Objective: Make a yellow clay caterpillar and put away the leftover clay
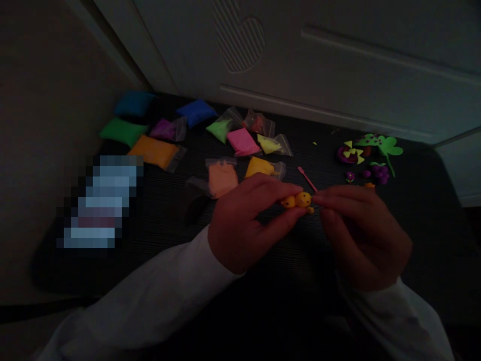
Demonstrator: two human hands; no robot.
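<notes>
A small yellow-orange clay figure [298,200] with dark dots sits between my hands, made of rounded lumps. My left hand [244,220] grips its left side between thumb and fingers. My right hand [361,235] pinches its right side with the fingertips. Just above the figure lies a thin pink plastic modelling tool [307,178], apart from both hands. Nearest my left hand are a bag of peach clay [222,179] and a bag of yellow clay [261,168].
Several bags of coloured clay [195,113] lie across the dark table [176,235]. Green and purple clay shapes [379,173] stand at the right. A white panelled door [338,55] rises behind the table. A pixelated blurred patch [99,203] covers an item at the left.
</notes>
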